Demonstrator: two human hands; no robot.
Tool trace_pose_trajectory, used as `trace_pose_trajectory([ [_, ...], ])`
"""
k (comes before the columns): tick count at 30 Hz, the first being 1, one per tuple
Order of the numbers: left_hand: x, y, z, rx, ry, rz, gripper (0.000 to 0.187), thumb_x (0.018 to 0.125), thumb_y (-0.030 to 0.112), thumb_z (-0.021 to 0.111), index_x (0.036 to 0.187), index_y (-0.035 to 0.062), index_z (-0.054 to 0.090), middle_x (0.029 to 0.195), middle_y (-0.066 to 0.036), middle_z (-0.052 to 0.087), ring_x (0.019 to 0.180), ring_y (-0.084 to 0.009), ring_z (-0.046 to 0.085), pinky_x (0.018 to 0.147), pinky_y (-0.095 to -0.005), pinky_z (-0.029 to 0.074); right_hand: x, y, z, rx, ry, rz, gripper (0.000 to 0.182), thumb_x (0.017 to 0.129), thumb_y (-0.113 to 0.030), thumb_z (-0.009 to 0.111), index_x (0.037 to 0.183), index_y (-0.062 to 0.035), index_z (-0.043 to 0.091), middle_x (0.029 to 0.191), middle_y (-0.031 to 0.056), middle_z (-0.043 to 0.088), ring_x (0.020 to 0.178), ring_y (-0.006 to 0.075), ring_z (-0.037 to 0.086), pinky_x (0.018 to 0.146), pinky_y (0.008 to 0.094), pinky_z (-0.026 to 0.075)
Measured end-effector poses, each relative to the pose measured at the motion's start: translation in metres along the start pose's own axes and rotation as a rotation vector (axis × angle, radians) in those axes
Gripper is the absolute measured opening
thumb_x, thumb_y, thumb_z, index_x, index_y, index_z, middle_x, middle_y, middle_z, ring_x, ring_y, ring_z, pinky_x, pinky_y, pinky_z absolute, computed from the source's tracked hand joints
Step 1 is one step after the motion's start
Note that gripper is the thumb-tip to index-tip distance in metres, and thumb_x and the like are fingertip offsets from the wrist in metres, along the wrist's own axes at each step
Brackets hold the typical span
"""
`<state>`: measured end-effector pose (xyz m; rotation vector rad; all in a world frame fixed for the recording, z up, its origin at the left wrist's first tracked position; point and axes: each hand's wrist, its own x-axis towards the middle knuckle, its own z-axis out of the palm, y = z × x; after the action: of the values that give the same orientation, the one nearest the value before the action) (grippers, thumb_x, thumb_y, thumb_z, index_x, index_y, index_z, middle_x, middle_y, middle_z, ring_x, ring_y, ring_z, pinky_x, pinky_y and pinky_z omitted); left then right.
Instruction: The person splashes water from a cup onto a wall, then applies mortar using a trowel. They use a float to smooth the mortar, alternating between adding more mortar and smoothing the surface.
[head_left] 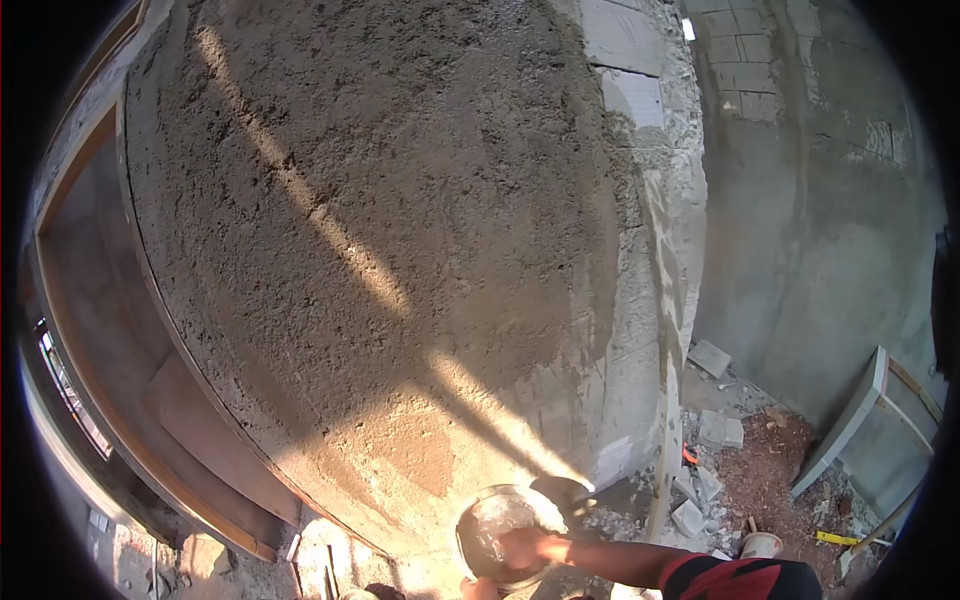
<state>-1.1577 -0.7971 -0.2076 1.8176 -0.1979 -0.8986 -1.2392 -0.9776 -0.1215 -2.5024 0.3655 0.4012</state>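
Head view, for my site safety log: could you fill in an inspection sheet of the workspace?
Surface: wall with rough, grey-brown plaster, streaked by sunlight; bare blocks show at its upper right.
Job's things: round container at the foot of the wall, with wet-looking grey mix in it.
Clutter: broken blocks and reddish rubble on the ground at right; yellow item among the debris.
Hands: right hand reaches into the container; left hand is at its near edge, grip unclear.
Cables: nothing seen.
Surroundings: wooden frame at left; framed panel tilted at right.
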Motion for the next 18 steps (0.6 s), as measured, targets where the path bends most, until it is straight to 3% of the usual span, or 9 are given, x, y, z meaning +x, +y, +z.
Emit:
trace_pose_trajectory([
  [2, -0.003, 0.0, 0.017, -0.025, 0.001, -0.014, 0.028, 0.096, 0.017, 0.053, 0.075, 0.0039, 0.066, 0.059, -0.008, 0.058, 0.046, -0.0196, 0.05, 0.041, -0.0396, 0.036, 0.007, 0.034, -0.008, 0.425, -0.223, -0.048, 0.054, 0.089, -0.025, 0.074, 0.137, -0.0022, 0.068, 0.122, 0.0209, 0.073, 0.113, 0.0337, 0.071, 0.099, 0.0471, 0.055],
  [4, -0.002, 0.0, 0.032, -0.049, -0.002, -0.02, 0.027, 0.096, 0.015, 0.053, 0.076, 0.0035, 0.066, 0.06, -0.008, 0.058, 0.046, -0.0193, 0.05, 0.041, -0.0394, 0.036, 0.015, 0.086, -0.006, 1.336, -0.015, 0.046, 0.039, 0.101, -0.035, 0.067, 0.123, -0.0043, 0.072, 0.119, 0.0103, 0.075, 0.108, 0.0242, 0.071, 0.095, 0.0446, 0.056],
  [5, -0.001, 0.0, 0.039, -0.058, -0.002, -0.022, 0.026, 0.096, 0.015, 0.053, 0.076, 0.0034, 0.066, 0.06, -0.008, 0.058, 0.046, -0.0191, 0.05, 0.041, -0.0394, 0.036, 0.009, 0.082, -0.054, 1.481, 0.001, -0.021, 0.033, 0.106, -0.032, 0.061, 0.124, -0.0065, 0.07, 0.119, 0.01, 0.074, 0.105, 0.0258, 0.072, 0.093, 0.0453, 0.058],
  [8, 0.001, -0.002, 0.052, -0.089, -0.003, -0.024, 0.025, 0.096, 0.012, 0.053, 0.077, 0.0028, 0.066, 0.061, -0.008, 0.058, 0.047, -0.0186, 0.05, 0.041, -0.0391, 0.036, -0.009, 0.078, -0.294, 1.582, 0.404, -0.293, 0.044, 0.1, -0.043, 0.063, 0.123, -0.0057, 0.061, 0.106, 0.0145, 0.072, 0.091, 0.0303, 0.073, 0.079, 0.0443, 0.062],
  [9, 0.002, -0.001, 0.055, -0.102, -0.003, -0.025, 0.024, 0.096, 0.012, 0.053, 0.077, 0.0026, 0.066, 0.061, -0.008, 0.058, 0.047, -0.0184, 0.05, 0.041, -0.039, 0.035, -0.061, 0.031, -0.413, 1.562, 0.385, -0.5, 0.046, 0.095, -0.04, 0.065, 0.123, -0.0046, 0.062, 0.1, 0.0142, 0.07, 0.086, 0.027, 0.072, 0.075, 0.0414, 0.062],
  [10, 0.004, 0.001, 0.058, -0.114, -0.001, -0.026, 0.024, 0.096, 0.011, 0.053, 0.078, 0.0024, 0.066, 0.062, -0.008, 0.058, 0.047, -0.0183, 0.049, 0.041, -0.039, 0.035, -0.114, -0.025, -0.502, 1.378, 0.722, -0.733, 0.047, 0.091, -0.039, 0.065, 0.121, -0.0026, 0.061, 0.095, 0.0135, 0.069, 0.081, 0.0242, 0.07, 0.073, 0.0405, 0.061],
  [12, 0.003, 0.008, 0.065, -0.134, -0.007, -0.034, 0.023, 0.096, 0.009, 0.053, 0.079, 0.002, 0.066, 0.062, -0.008, 0.058, 0.047, -0.0179, 0.049, 0.041, -0.0388, 0.035, -0.178, -0.063, -0.659, 1.171, 0.856, -0.838, 0.052, 0.09, -0.039, 0.066, 0.124, -0.0008, 0.056, 0.093, 0.0135, 0.068, 0.077, 0.0236, 0.069, 0.071, 0.0404, 0.061],
  [15, 0.01, 0.01, 0.067, -0.183, -0.006, -0.032, 0.021, 0.095, 0.007, 0.053, 0.08, 0.0014, 0.066, 0.063, -0.007, 0.058, 0.048, -0.0174, 0.049, 0.041, -0.0386, 0.035, -0.205, -0.076, -0.715, 0.856, 0.967, -0.454, 0.05, 0.088, -0.035, 0.068, 0.126, -0.0064, 0.051, 0.093, 0.0116, 0.061, 0.075, 0.0239, 0.067, 0.064, 0.0413, 0.059],
  [18, 0.023, -0.001, 0.069, -0.249, -0.001, -0.022, 0.02, 0.095, 0.005, 0.052, 0.081, 0.0008, 0.065, 0.064, -0.007, 0.058, 0.048, -0.0169, 0.049, 0.041, -0.0383, 0.034, -0.175, -0.053, -0.646, 0.871, 0.785, -0.287, 0.043, 0.092, -0.034, 0.068, 0.123, -0.0097, 0.052, 0.094, 0.0112, 0.06, 0.071, 0.0232, 0.066, 0.059, 0.0412, 0.058],
])
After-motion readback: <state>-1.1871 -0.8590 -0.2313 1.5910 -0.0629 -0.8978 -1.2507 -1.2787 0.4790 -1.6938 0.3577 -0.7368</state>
